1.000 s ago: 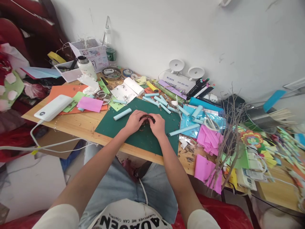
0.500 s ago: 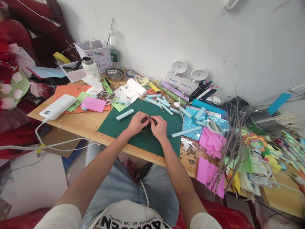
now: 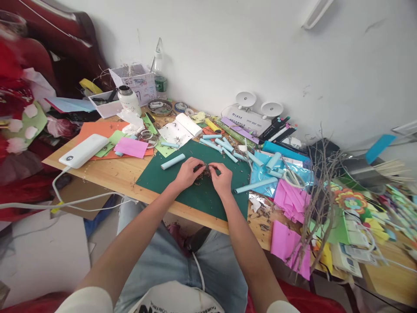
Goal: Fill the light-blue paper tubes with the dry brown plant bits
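Note:
Over the green cutting mat [image 3: 156,174], my left hand [image 3: 188,174] and my right hand [image 3: 222,179] meet at the fingertips. Both are closed in a pinch on a small dark brown clump of dried twig bits [image 3: 205,171]; the fingers partly cover it, so its exact shape is unclear. Brown crumbs lie on the mat below the hands. A light blue paper tube [image 3: 173,161] rests on the mat to the left of my left hand. Another blue tube [image 3: 256,185] lies right of my right hand, across the mat's edge.
Several blue tubes [image 3: 228,154] lie behind the mat. A white power bank [image 3: 84,151] with a cable sits at the table's left front. Scissors [image 3: 292,177], pink paper [image 3: 291,200] and tall bare branches [image 3: 314,200] crowd the right. An open white bottle [image 3: 129,101] stands back left.
My view has shifted slightly, so the table sits a little lower and farther right. Both hands stay together at the brown clump, with the fingers slightly rearranged and more of it showing below them.

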A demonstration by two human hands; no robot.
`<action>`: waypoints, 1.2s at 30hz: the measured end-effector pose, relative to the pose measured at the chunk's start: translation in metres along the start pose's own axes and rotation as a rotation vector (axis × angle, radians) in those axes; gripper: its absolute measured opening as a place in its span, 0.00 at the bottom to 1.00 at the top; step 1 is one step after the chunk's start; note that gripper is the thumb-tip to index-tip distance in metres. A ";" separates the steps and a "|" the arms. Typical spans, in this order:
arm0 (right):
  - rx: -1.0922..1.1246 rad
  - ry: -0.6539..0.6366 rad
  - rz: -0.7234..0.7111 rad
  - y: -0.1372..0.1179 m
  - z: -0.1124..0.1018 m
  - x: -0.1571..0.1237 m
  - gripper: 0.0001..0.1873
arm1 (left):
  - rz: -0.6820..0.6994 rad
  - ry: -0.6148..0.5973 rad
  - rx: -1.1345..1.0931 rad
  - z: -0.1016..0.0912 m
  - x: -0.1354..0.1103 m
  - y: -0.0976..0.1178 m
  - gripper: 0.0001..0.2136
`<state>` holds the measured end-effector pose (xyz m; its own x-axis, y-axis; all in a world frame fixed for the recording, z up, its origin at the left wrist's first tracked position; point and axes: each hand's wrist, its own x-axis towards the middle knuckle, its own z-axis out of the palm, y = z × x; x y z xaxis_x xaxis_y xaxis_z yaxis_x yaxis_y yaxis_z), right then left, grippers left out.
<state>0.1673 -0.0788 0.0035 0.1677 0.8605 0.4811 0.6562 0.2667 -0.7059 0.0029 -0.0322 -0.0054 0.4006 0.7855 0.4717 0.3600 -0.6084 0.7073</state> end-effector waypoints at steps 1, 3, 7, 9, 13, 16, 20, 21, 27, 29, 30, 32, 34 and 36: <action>0.035 -0.014 0.025 0.000 0.000 -0.001 0.07 | 0.011 -0.014 -0.003 0.000 0.000 0.000 0.07; 0.084 -0.010 0.074 0.000 0.001 -0.002 0.09 | 0.015 -0.029 -0.013 0.000 0.001 0.001 0.08; 0.113 0.006 0.109 0.003 0.003 -0.002 0.06 | -0.005 -0.047 -0.039 0.000 0.001 0.003 0.07; 0.123 -0.006 0.109 0.005 0.003 -0.002 0.07 | -0.012 -0.055 -0.042 0.000 0.001 0.003 0.08; 0.159 -0.020 0.072 0.004 0.001 -0.001 0.08 | -0.018 -0.052 -0.057 0.001 0.000 0.001 0.13; 0.166 -0.050 0.009 0.001 -0.001 -0.001 0.09 | 0.019 -0.083 -0.045 0.001 0.000 0.001 0.15; 0.200 -0.056 0.028 0.000 -0.001 -0.001 0.09 | -0.011 -0.079 -0.023 0.000 0.001 0.002 0.09; 0.211 -0.047 0.045 0.001 -0.001 -0.001 0.09 | -0.027 -0.070 -0.019 0.000 0.001 0.002 0.08; 0.167 -0.092 0.021 0.003 0.001 -0.002 0.08 | -0.027 -0.028 -0.071 0.000 0.001 0.001 0.07; 0.165 -0.084 0.038 0.004 0.004 -0.002 0.09 | -0.008 -0.015 -0.120 0.000 0.002 0.002 0.08; 0.164 -0.069 0.043 0.004 0.004 -0.003 0.09 | -0.007 -0.015 -0.133 -0.001 0.002 0.002 0.08; 0.157 -0.038 0.052 0.005 0.006 -0.003 0.08 | -0.025 -0.025 -0.124 -0.001 0.003 0.002 0.08; 0.147 -0.027 0.067 0.005 0.006 -0.003 0.08 | -0.052 -0.029 -0.089 -0.001 0.003 0.001 0.08; 0.136 -0.035 0.079 0.005 0.005 -0.003 0.09 | -0.066 -0.033 -0.059 0.000 0.002 0.000 0.08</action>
<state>0.1663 -0.0779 -0.0038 0.1875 0.8953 0.4041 0.5361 0.2514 -0.8058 0.0036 -0.0308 -0.0043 0.4060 0.8187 0.4061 0.3366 -0.5471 0.7664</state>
